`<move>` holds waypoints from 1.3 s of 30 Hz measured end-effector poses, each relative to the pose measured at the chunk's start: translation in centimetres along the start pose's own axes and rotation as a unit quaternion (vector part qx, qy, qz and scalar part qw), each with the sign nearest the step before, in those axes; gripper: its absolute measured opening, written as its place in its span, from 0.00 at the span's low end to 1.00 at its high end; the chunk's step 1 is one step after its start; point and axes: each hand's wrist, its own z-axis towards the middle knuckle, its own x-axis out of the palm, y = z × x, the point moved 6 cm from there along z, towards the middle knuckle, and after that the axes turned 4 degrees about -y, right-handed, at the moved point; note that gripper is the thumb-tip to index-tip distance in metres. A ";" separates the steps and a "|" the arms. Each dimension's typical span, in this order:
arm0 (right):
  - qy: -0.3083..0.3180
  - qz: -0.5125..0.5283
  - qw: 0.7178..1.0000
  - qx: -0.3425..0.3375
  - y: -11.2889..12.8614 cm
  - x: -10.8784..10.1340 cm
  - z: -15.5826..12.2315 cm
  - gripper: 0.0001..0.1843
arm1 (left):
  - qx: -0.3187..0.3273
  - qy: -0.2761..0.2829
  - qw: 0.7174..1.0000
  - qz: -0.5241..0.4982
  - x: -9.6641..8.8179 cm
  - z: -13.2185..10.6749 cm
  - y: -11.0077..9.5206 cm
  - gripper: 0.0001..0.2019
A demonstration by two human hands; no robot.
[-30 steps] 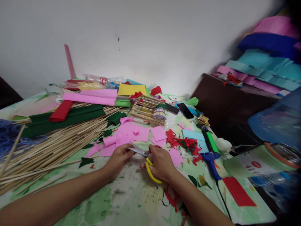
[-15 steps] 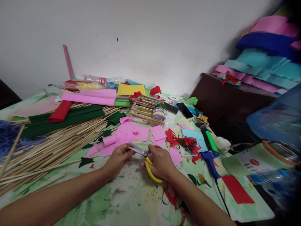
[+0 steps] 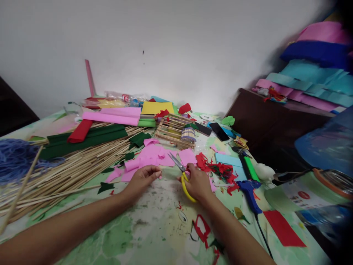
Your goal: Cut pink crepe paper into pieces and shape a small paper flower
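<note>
My right hand [image 3: 198,183] is wrapped round a pair of scissors with yellow handles [image 3: 187,190]. Their blades point up and away to the left, over the pink sheets. Across a small gap to the left, my left hand [image 3: 143,181] is pinched closed, and a tiny pink scrap [image 3: 160,177] shows at its fingertips. Just beyond both hands lie cut pink sheets [image 3: 149,158], crepe paper or felt by their look. A tangle of red scraps [image 3: 224,171] sits to the right of the sheets.
Thin bamboo sticks [image 3: 82,170] cover the left side, beside tangled blue cord [image 3: 16,156]. A small stick frame [image 3: 168,133] stands at the back. On the right are a blue glue gun [image 3: 250,195], phones [image 3: 219,131], a red strip [image 3: 284,228] and a large jar [image 3: 306,193].
My hands have moved apart. The scissors have left my left fingertips, swung upward and shifted right with my right hand. The whole view has shifted slightly.
</note>
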 end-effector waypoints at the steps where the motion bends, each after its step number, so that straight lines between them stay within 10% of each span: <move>1: -0.001 0.001 1.000 0.013 -0.4 0.0 0.2 0.23 | 0.028 -0.004 0.999 0.024 -0.4 0.6 -1.1 0.10; 7: 0.000 0.006 0.999 0.048 -1.4 0.2 0.5 0.23 | 0.142 0.011 0.947 0.288 -3.0 7.4 -6.8 0.09; 18: -0.004 0.011 0.998 0.062 -2.4 0.5 0.8 0.24 | 0.172 0.033 0.887 0.428 -2.7 14.9 -6.8 0.07; 28: -0.016 0.004 0.996 0.083 -3.4 0.5 1.2 0.22 | 0.292 0.047 0.810 0.507 1.3 7.7 -6.4 0.10; 31: -0.014 0.005 0.996 0.082 -3.5 0.6 1.3 0.21 | 0.354 0.191 0.715 0.572 5.4 3.4 -3.5 0.11; 34: -0.018 0.000 0.996 0.083 -3.5 0.6 1.2 0.20 | 0.348 0.221 0.607 0.679 7.4 2.0 -0.8 0.14; 39: -0.020 0.000 0.997 0.080 -3.4 0.5 1.2 0.19 | 0.311 0.201 0.583 0.723 7.8 3.3 0.4 0.11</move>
